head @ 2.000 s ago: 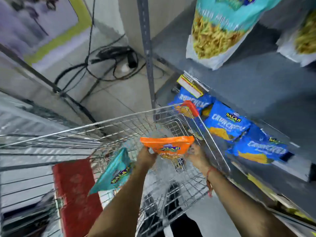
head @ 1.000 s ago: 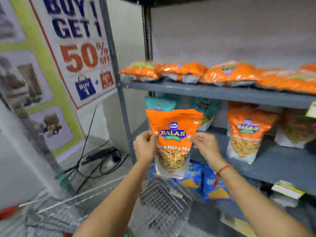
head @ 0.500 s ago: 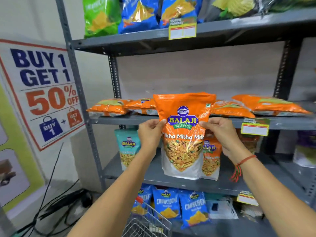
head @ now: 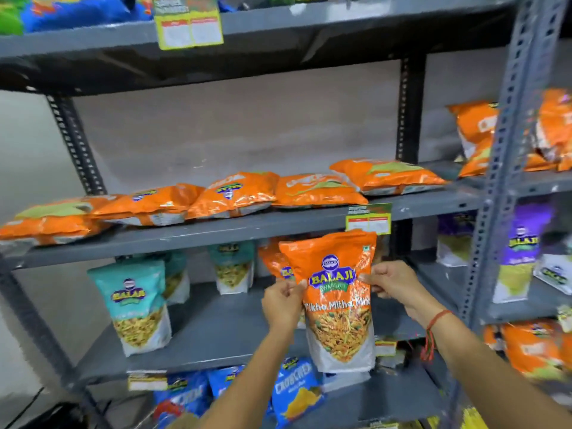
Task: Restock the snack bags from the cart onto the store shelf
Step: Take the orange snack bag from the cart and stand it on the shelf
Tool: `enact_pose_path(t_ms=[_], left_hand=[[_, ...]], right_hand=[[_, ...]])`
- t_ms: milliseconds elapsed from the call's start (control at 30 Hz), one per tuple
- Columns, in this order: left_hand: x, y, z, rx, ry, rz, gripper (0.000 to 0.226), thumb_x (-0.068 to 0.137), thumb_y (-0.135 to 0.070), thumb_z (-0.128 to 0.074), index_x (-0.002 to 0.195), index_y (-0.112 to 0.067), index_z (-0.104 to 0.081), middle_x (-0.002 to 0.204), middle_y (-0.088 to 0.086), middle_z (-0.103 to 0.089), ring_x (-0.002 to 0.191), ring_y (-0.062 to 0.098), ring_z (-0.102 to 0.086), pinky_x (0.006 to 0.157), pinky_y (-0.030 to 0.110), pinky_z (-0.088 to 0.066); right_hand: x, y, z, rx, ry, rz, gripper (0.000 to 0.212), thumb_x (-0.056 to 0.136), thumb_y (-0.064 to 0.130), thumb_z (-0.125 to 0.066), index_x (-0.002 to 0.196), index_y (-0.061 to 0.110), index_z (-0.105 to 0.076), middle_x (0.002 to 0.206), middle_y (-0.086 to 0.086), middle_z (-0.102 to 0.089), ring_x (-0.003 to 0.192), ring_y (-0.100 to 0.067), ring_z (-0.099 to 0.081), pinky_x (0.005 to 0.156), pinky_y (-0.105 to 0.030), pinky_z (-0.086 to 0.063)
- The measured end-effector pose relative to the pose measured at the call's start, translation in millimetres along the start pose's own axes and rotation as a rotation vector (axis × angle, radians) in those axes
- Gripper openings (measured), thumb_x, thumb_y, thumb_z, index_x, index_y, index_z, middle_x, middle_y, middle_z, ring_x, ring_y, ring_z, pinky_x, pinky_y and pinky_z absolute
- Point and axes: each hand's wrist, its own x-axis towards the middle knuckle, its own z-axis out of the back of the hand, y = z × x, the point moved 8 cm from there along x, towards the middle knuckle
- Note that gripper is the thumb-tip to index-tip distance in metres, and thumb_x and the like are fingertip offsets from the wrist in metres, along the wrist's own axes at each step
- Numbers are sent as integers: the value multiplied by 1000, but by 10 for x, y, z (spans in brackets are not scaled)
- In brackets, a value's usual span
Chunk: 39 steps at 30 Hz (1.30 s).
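Right now, both hands hold one orange snack bag [head: 337, 301] upright in front of the gray shelf [head: 235, 323]. Left hand [head: 283, 305] pinches the bag's left edge, with fingers closed tight on it. Right hand [head: 391, 281] pinches the right edge the same way, and a red string [head: 431, 331] is tied around that wrist. Just behind the bag stands another orange bag [head: 272, 261]. A teal bag [head: 137, 305] stands well to the left on the same shelf. Flat orange bags [head: 232, 195] lie on the shelf above.
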Motion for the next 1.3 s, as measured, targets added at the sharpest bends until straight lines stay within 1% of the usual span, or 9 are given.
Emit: enact_pose_path(t_ms=[200, 300, 433, 600, 867, 1000, 1100, 1167, 1300], left_hand=[[534, 584, -1259, -31, 85, 63, 13, 70, -44, -72, 62, -35, -70, 63, -3, -73, 65, 21, -70, 72, 53, -59], [886, 940, -1785, -38, 120, 91, 30, 64, -58, -66, 71, -30, -72, 72, -1, -77, 72, 22, -74, 72, 53, -60], [1146, 1043, -2197, -5, 92, 71, 25, 70, -53, -68, 67, -29, -69, 68, -1, -76, 69, 22, -73, 69, 53, -60], [1223, 958, -2467, -3, 88, 76, 16, 79, -36, -73, 64, -30, -69, 63, -1, -75, 64, 20, -73, 66, 55, -60], [1295, 1022, -2638, -120, 122, 138, 17, 78, -29, -76, 62, -31, -72, 72, -1, -79, 75, 20, -76, 75, 51, -61], [1247, 1006, -2646, -67, 223, 130, 11, 77, -30, -74, 67, -35, -74, 81, -1, -80, 82, 19, -75, 81, 49, -61], [1159, 874, -2464, -23, 223, 87, 18, 78, -27, -74, 69, -42, -71, 90, 5, -79, 84, 21, -72, 78, 41, -59], [1062, 748, -2204, -41, 179, 48, 16, 79, -23, -74, 82, -37, -67, 93, 8, -78, 85, 19, -71, 83, 40, -58], [839, 424, -1414, -113, 61, -51, 12, 81, -15, -72, 90, -24, -72, 79, 0, -76, 70, 1, -67, 74, 20, -54]], right_hand=[[669, -569, 758, -70, -109, -22, 20, 77, 24, -72, 66, 7, -72, 59, 0, -66, 58, -12, -57, 52, -23, -43], [1001, -790, 1027, -73, -148, -18, 25, 78, 24, -72, 72, 0, -71, 67, -8, -68, 63, -14, -58, 53, -23, -46], [1376, -1044, 1226, -65, -173, -24, 17, 78, 26, -72, 71, 10, -74, 76, -16, -74, 68, -18, -63, 58, -27, -50], [1719, -1320, 1367, -81, -187, -53, 28, 77, 28, -72, 78, 1, -71, 84, -21, -74, 76, -23, -69, 65, -32, -53], [1863, -1410, 1459, -78, -221, -35, 21, 77, 23, -72, 77, 3, -73, 79, -18, -75, 83, -35, -70, 65, -34, -52], [1790, -1420, 1480, -13, -302, -61, 5, 77, 18, -73, 73, 19, -70, 77, -12, -74, 85, -36, -69, 65, -34, -51], [1703, -1426, 1462, 5, -362, -91, 30, 72, 21, -77, 100, 19, -65, 96, -8, -68, 88, -28, -65, 74, -35, -49], [1524, -1309, 1465, 27, -538, -67, 54, 69, 25, -80, 116, 18, -56, 101, -9, -61, 84, -26, -60, 77, -37, -48], [1007, -728, 954, 236, -708, 105, 24, 75, 24, -73, 88, 28, -53, 80, -2, -55, 65, -9, -57, 64, -27, -47]])
